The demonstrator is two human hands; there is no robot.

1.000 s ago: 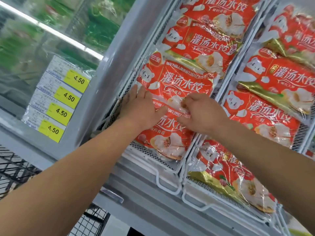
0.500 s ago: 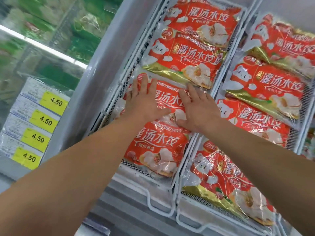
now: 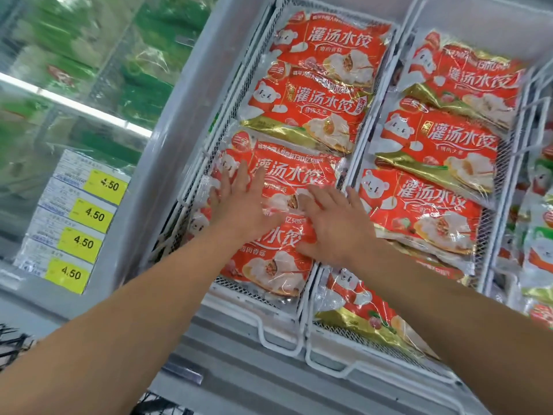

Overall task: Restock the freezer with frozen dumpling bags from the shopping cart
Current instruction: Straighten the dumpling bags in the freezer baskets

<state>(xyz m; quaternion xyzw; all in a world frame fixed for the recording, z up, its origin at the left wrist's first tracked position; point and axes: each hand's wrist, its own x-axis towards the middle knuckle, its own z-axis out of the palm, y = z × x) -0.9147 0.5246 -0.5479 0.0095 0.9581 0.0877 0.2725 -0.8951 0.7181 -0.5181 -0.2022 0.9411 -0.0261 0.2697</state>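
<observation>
**Placement step: dumpling bag being pressed flat in the left wire basket**

We take the left wire basket (image 3: 191, 202) of the freezer (image 3: 167, 163) as our landmark. Four red dumpling bags lie in it, overlapping like shingles. The bag under attention, the third dumpling bag (image 3: 287, 172), sits just below the basket's middle, its lower edge lapping over the front dumpling bag (image 3: 269, 265) at the basket's near end.

Our left hand (image 3: 239, 202) lies palm down on the third bag beside the basket's left wall, fingers straight and spread. Our right hand (image 3: 332, 220) lies flat across the seam between the third and front bags, toward the basket's right wall, fingers extended. Neither hand grips anything; both press.

We judge the step in hand to be seating and smoothing a bag already in the basket, not carrying one.

The right-hand basket (image 3: 508, 163), adjoining the landmark, holds a similar row. Yellow price tags (image 3: 89, 217) sit well left of it. The cart shows only as dark wire (image 3: 12, 339) at the lower left edge.

The next move, in our judgement, calls for lifting both palms clear without dragging the slippery film, then turning back toward the cart for another bag; space at the landmark's front looks limited
</observation>
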